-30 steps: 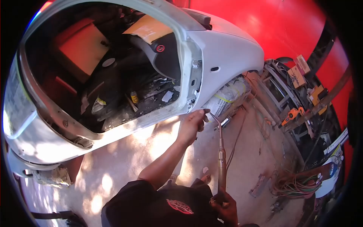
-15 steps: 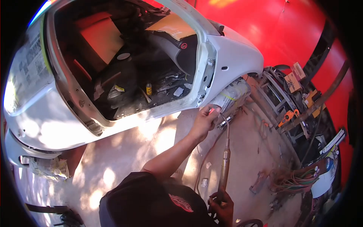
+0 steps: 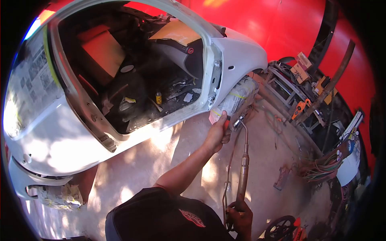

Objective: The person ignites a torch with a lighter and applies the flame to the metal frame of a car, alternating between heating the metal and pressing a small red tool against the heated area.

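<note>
Out in front, my left hand [image 3: 217,134] is closed round a small red lighter [image 3: 227,123], with the thumb up along it. Just right of it is the bent tip of a brass gas torch [image 3: 244,172]; a small gap shows between tip and lighter. My right hand [image 3: 240,217] is wrapped round the torch's lower end, by its valves and hoses. No flame is visible at the tip. Beyond my left hand is a wheel wrapped in newspaper [image 3: 237,98].
A white car body [image 3: 237,52] without a door stands ahead, a yellow bottle [image 3: 159,97] on its floor. To the right are a metal frame [image 3: 287,86], an orange tool [image 3: 300,109] and coiled hoses [image 3: 321,168]. A black handwheel [image 3: 280,228] is near the bottom.
The view has shifted right. The torch tip now shows clear of my left hand, and the red lighter has come into view in its fingers.
</note>
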A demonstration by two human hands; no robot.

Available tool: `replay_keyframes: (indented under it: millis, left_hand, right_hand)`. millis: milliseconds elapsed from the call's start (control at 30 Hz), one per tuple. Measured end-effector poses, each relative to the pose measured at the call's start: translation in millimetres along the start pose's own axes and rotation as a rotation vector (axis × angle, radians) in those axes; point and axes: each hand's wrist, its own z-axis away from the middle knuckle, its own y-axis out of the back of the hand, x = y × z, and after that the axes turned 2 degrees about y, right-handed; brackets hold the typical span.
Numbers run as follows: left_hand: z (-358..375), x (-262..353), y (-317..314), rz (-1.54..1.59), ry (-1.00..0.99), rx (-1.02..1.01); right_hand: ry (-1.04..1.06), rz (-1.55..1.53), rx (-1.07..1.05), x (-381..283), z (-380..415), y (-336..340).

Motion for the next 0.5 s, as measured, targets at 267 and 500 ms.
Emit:
replay_keyframes:
  millis: [267,500]
  left_hand:
    - [35,79,87,-0.065,0.016,0.001]
    - [16,167,147,-0.21,-0.006,-0.001]
  right_hand:
    - [0.012,-0.075,-0.008,9,-30,-107]
    - [0.057,-0.036,-0.053,6,-51,-217]
